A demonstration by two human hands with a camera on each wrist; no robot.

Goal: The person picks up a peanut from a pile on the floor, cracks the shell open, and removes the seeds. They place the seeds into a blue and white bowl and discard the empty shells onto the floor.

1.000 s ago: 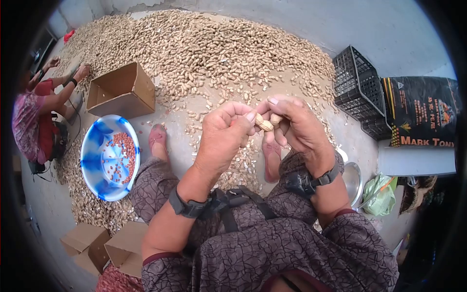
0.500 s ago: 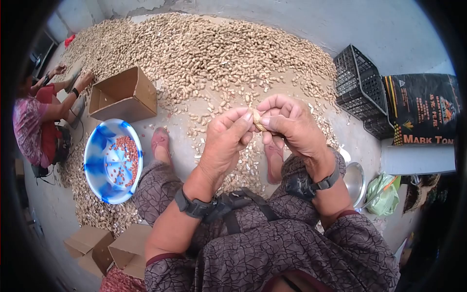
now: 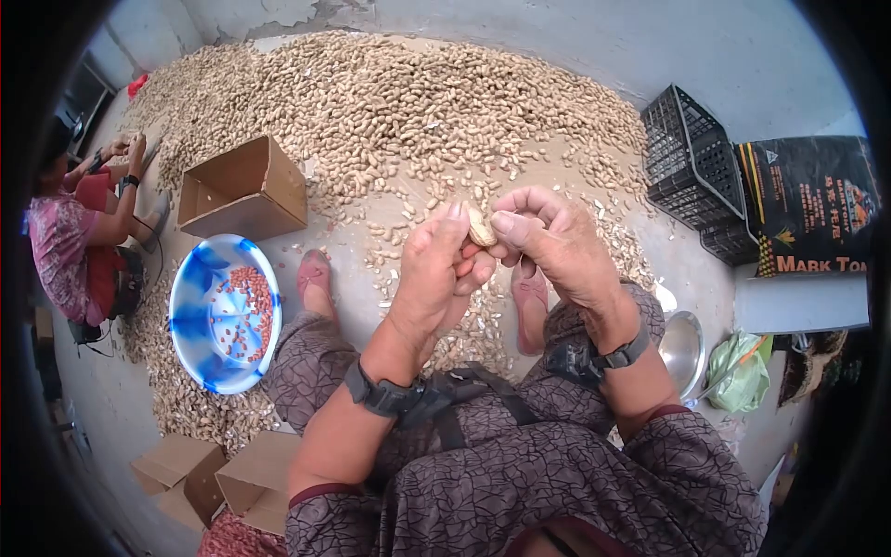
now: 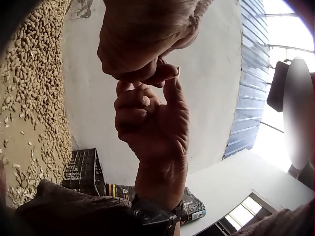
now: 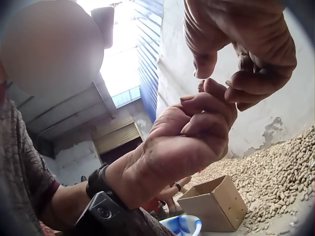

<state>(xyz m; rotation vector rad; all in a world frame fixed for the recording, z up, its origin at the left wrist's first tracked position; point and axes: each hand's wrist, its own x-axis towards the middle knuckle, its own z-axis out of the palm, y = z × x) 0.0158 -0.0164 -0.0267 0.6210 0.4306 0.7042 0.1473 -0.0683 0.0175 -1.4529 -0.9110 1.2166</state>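
Observation:
In front of the lap my left hand point(image 3: 432, 274) pinches a peanut point(image 3: 481, 228) upright between thumb and fingers. Its pale shell tilts toward my right hand point(image 3: 568, 243), whose thumb and fingertips meet its right side. Reddish kernels point(image 3: 470, 251) show among the curled left fingers, just below the shell. In the left wrist view, a small pale peanut point(image 4: 145, 101) sits tucked in the bent fingers of the right hand. The left hand point(image 5: 192, 123) has its fingertips right under those of the right in the right wrist view.
A blue-and-white basin point(image 3: 190, 325) with red kernels stands left of my feet. Behind it is a cardboard box point(image 3: 269, 190), before a large peanut heap point(image 3: 408, 102). A black crate point(image 3: 682, 158) and a sack point(image 3: 807, 204) stand right. Another person point(image 3: 74, 232) sits at left.
The peanut was between both hands' fingertips; now it stands upright at the left thumb and reddish kernels show beneath it. The right fingers have spread slightly. The person at left has raised their hands.

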